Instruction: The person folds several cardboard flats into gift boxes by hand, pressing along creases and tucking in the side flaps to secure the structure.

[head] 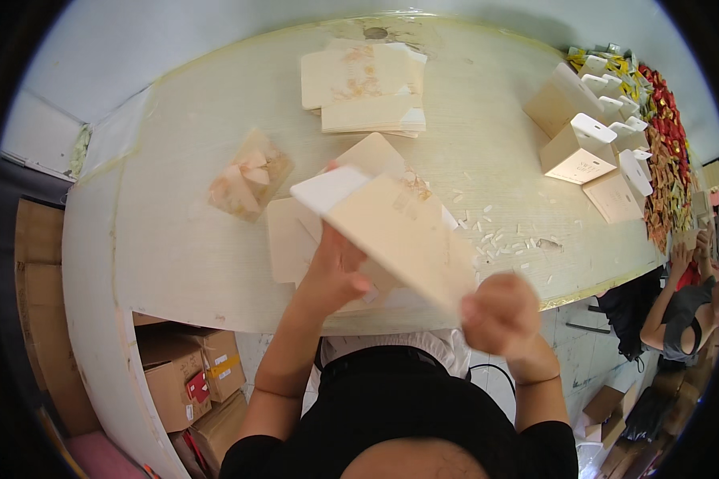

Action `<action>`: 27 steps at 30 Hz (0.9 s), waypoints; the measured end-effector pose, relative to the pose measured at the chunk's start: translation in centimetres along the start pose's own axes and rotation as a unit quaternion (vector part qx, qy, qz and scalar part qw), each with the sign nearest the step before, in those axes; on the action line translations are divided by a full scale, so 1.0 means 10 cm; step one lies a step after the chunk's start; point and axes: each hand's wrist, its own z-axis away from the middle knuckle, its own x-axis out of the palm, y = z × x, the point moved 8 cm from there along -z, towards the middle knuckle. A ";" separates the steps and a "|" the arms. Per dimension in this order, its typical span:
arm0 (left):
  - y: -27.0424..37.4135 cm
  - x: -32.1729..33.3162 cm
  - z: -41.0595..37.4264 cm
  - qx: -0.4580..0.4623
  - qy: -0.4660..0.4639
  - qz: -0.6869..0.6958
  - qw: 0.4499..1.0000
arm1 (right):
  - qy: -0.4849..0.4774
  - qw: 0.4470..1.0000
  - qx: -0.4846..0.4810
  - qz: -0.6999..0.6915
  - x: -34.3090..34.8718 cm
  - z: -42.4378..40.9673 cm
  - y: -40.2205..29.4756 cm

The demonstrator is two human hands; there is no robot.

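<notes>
A cream paperboard box (404, 233) is held tilted above the table, with a white flap at its upper left end. My left hand (335, 263) holds it from below and behind; a fingertip shows past the flap and the thumb is apart. At the lower right end, my right hand (503, 314) is blurred, its fingers curled against the box edge. Flat cream cartons (287, 239) lie beneath the held box, partly hidden by it and by my left hand. To their left rests a blurred clear packet (251, 176) with a floral pattern.
A stack of flat printed cartons (365, 78) lies at the back. Standing boxes (578, 149) and piled small sachets (665, 132) fill the right side. White paper scraps (503, 239) are scattered nearby. Another person (683, 305) works at far right. Cardboard boxes (177, 383) sit below the table.
</notes>
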 end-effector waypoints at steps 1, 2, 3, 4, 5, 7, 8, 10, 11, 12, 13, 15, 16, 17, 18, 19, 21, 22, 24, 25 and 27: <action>-0.03 0.00 0.00 -0.004 -0.017 0.038 0.999 | 0.005 0.998 -0.055 0.015 0.08 0.00 -0.14; -0.05 -0.01 0.01 -0.009 -0.032 0.076 0.997 | 0.005 0.999 -0.046 -0.017 0.18 0.01 -0.21; 0.05 0.02 -0.03 0.038 -0.062 0.082 0.994 | -0.002 0.998 -0.061 -0.009 0.28 0.03 -0.28; 0.14 0.07 -0.11 0.082 -0.095 0.087 0.988 | -0.007 0.997 -0.073 0.001 0.35 0.06 -0.32; 0.23 0.12 -0.17 0.127 -0.127 0.092 0.979 | -0.012 0.996 -0.086 0.012 0.39 0.08 -0.36; 0.38 0.21 -0.16 0.170 -0.163 0.097 0.967 | -0.019 0.994 -0.096 0.039 0.39 0.13 -0.37; 0.45 0.23 -0.13 0.170 -0.167 0.099 0.966 | -0.025 0.993 -0.104 0.054 0.39 0.15 -0.37; 0.52 0.33 -0.03 0.082 -0.130 0.110 0.982 | -0.078 0.992 -0.091 0.036 0.47 0.17 -0.34; 0.44 0.31 -0.02 0.048 -0.123 0.095 0.987 | -0.124 0.990 -0.072 -0.002 0.55 0.17 -0.32; 0.36 0.29 -0.02 0.015 -0.114 0.077 0.990 | -0.168 0.983 -0.053 -0.042 0.63 0.17 -0.29; 0.29 0.27 -0.01 -0.019 -0.106 0.061 0.992 | -0.188 0.980 -0.005 -0.070 0.62 0.12 -0.21; 0.33 0.31 -0.03 -0.021 -0.111 0.017 0.993 | -0.224 0.962 0.090 -0.126 0.56 -0.01 0.00; 0.33 0.33 -0.01 -0.024 -0.118 -0.005 0.993 | -0.203 0.972 0.110 -0.040 0.50 -0.03 0.16; 0.33 0.35 0.01 -0.027 -0.126 -0.027 0.991 | -0.181 0.974 0.129 0.046 0.43 -0.07 0.31; 0.35 0.39 0.03 -0.024 -0.134 -0.033 0.990 | -0.151 0.968 0.133 0.152 0.40 -0.18 0.44; 0.37 0.45 0.04 -0.020 -0.146 -0.036 0.988 | -0.141 0.966 0.137 0.165 0.40 -0.20 0.50; 0.37 0.50 0.05 -0.002 -0.148 -0.056 0.987 | -0.118 0.965 0.142 0.188 0.42 -0.19 0.56; 0.36 0.49 0.06 0.012 -0.139 -0.072 0.988 | -0.087 0.969 0.166 0.161 0.44 -0.18 0.57; 0.35 0.50 0.07 0.031 -0.117 -0.108 0.987 | -0.102 0.958 0.238 0.119 0.48 -0.09 0.64; 0.35 0.52 0.08 0.037 -0.105 -0.127 0.986 | -0.110 0.950 0.275 0.098 0.50 -0.04 0.67; 0.34 0.50 0.09 0.042 -0.073 -0.171 0.982 | -0.084 0.955 0.259 0.118 0.52 -0.02 0.64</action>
